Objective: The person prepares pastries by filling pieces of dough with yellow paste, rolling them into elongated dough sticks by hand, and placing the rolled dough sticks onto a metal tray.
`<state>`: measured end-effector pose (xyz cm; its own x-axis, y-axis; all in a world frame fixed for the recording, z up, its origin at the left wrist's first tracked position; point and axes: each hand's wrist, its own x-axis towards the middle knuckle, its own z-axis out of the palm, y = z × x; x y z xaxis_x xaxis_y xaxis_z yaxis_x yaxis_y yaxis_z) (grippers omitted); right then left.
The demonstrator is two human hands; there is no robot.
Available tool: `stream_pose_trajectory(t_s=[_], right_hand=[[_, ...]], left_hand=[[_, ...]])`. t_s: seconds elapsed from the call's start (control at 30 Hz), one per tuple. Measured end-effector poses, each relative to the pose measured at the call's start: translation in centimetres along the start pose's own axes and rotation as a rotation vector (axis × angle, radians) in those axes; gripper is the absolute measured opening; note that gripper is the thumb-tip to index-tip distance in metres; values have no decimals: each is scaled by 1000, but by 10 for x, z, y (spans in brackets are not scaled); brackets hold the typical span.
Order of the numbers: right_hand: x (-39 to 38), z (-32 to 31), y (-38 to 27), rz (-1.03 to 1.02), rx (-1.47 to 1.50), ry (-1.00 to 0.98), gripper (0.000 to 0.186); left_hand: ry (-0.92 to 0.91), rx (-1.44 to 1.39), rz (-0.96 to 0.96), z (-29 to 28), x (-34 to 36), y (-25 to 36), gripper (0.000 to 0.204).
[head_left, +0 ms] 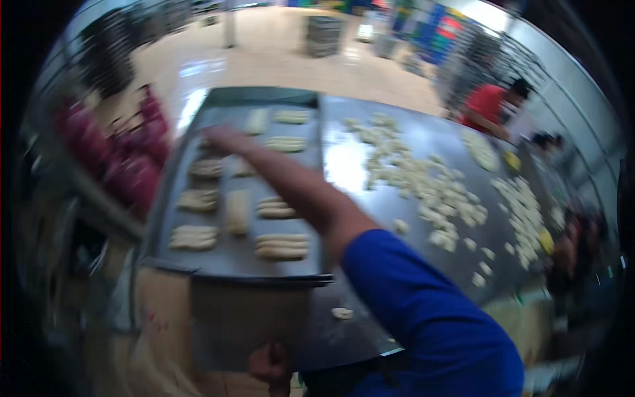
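A metal tray (pixel 173 257) holds rows of dough strips in small bundles (pixel 281 245), some pale, some browner in this light. My right arm, in a blue sleeve, reaches across it, and my right hand (pixel 218 137) is over its upper left part, blurred, so its fingers and anything in them are unclear. My left hand (pixel 270 362) is low at the near side, below the tray, its fingers curled; whatever they may hold cannot be made out. Many small dough pieces (pixel 423 192) lie to the right on the steel table (pixel 347 264).
Pink bulging sacks (pixel 135 175) stand left of the tray. A person in red (pixel 479 106) bends at the table's far right, with more people along that side. A flattened dough piece (pixel 481 149) lies near them. Stacked metal trays (pixel 323 36) stand on the tiled floor behind.
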<state>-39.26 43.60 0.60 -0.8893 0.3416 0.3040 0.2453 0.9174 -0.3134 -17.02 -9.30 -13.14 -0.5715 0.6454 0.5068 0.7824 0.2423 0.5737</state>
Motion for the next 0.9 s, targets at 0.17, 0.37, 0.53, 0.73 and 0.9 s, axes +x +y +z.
stream_pose_trajectory(t_s=[0.17,0.37,0.53,0.73,0.9], right_hand=[[-9,-4,1,52,-204,-106,49],[-1,10,6,152,-245,-371,56],[-26,-16,-71,-149,-35,-41,47],[-225,-183,-106,-187,253,-44,31],[-393,-239,32,702,-11,266,32]], left_hand=[[-6,3,-110,-35,6,24,23],[-23,-20,-86,-16,5,13,22],[-39,-8,-107,-16,15,26,23],[-12,22,-83,-22,13,21,21],[54,12,-85,-23,13,29,22]])
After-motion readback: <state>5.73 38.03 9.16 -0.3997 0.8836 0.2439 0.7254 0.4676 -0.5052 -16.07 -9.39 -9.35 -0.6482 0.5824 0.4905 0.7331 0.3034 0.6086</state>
